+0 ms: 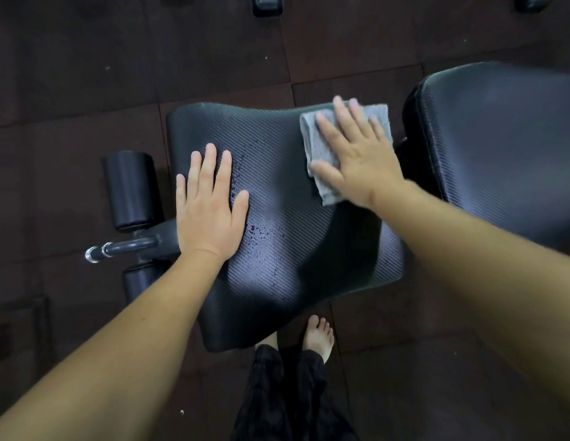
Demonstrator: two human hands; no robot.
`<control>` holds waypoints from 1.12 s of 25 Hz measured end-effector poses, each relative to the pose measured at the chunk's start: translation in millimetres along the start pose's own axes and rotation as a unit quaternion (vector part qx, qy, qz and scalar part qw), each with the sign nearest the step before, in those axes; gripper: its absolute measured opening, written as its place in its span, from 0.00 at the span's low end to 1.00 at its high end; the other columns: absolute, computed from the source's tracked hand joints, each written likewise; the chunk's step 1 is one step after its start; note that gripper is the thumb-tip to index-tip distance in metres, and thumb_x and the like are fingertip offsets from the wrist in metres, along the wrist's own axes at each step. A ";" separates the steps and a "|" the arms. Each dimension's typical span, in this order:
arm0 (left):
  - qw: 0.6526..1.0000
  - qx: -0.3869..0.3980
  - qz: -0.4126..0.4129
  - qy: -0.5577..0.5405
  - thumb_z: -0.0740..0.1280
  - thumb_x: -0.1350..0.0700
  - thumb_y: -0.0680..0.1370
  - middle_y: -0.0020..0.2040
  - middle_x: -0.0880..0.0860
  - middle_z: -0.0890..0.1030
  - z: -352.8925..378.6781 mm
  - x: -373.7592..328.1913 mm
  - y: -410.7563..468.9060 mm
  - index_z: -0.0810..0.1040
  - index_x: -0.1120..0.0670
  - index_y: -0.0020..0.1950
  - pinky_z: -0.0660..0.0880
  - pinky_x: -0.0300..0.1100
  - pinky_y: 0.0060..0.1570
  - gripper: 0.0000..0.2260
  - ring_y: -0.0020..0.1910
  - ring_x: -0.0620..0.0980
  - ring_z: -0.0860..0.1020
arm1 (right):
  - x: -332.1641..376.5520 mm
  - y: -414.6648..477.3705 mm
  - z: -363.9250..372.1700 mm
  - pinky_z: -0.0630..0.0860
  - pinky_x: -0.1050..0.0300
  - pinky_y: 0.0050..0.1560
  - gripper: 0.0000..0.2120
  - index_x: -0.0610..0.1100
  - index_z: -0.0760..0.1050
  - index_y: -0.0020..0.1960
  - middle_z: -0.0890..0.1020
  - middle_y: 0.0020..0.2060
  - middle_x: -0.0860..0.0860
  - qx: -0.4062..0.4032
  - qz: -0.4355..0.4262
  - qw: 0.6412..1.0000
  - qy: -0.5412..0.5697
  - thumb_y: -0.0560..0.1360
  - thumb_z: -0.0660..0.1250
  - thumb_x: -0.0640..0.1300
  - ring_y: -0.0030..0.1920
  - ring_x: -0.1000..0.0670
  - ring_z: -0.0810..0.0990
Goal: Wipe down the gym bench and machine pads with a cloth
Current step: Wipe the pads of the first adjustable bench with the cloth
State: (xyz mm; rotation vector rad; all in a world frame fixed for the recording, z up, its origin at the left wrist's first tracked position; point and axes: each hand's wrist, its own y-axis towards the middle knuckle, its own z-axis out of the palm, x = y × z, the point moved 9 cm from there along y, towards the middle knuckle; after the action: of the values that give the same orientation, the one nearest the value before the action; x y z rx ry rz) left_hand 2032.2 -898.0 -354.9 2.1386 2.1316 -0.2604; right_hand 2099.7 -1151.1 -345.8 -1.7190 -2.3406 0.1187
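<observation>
A black textured bench seat pad (pixel 283 224) fills the middle of the head view, with small water droplets on its centre. My left hand (pixel 210 205) lies flat on the pad's left side, fingers apart, holding nothing. My right hand (pixel 357 154) presses flat on a folded grey cloth (pixel 325 148) at the pad's far right corner. The cloth shows around my fingers and below my thumb. A second black pad, the backrest (pixel 506 148), lies to the right across a narrow gap.
Two black foam rollers (pixel 131 189) and a steel bar (pixel 118 248) stick out at the bench's left end. Dark rubber floor tiles (pixel 213 52) surround the bench. My bare foot (pixel 318 337) and dark trousers are below the pad's near edge.
</observation>
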 end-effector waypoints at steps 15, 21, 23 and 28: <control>1.000 0.016 -0.001 -0.001 0.50 0.40 0.84 0.86 0.51 0.50 -1.0 0.4 1.5 0.53 0.50 0.85 0.50 0.60 0.81 0.31 0.84 0.54 0.47 | 30.5 -50.6 16.6 0.42 0.41 0.82 0.38 0.49 0.45 0.85 0.43 0.84 0.45 -0.017 0.166 0.984 0.061 0.82 0.45 0.67 0.84 0.44 0.40; 0.996 0.063 0.012 -0.066 0.53 0.39 0.84 0.86 0.50 0.47 -1.2 4.1 5.0 0.52 0.49 0.85 0.48 0.59 0.81 0.31 0.84 0.52 0.44 | 75.5 -60.0 24.5 0.45 0.42 0.82 0.36 0.53 0.50 0.85 0.46 0.85 0.49 0.014 0.055 0.997 0.045 0.81 0.48 0.68 0.84 0.46 0.42; 0.988 0.072 0.029 -0.134 0.59 0.41 0.84 0.86 0.49 0.47 -5.7 13.3 7.9 0.54 0.48 0.85 0.47 0.57 0.82 0.31 0.84 0.51 0.43 | 44.9 -17.1 11.3 0.46 0.39 0.82 0.36 0.52 0.52 0.85 0.49 0.85 0.47 -0.020 0.143 0.988 0.053 0.81 0.48 0.67 0.84 0.44 0.45; 0.986 0.071 0.010 -0.151 0.61 0.41 0.83 0.86 0.50 0.51 -14.2 80.0 15.8 0.53 0.50 0.85 0.54 0.57 0.81 0.34 0.84 0.53 0.47 | 95.1 52.3 1.9 0.42 0.39 0.82 0.34 0.52 0.48 0.85 0.46 0.84 0.44 -0.020 0.189 0.981 0.045 0.84 0.46 0.65 0.84 0.42 0.42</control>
State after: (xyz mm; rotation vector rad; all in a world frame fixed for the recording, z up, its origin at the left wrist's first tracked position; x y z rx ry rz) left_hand 2048.5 -816.9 -357.6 2.0328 1.9709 -0.7053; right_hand 2121.0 -1044.7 -344.9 -2.1238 -1.9410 0.0569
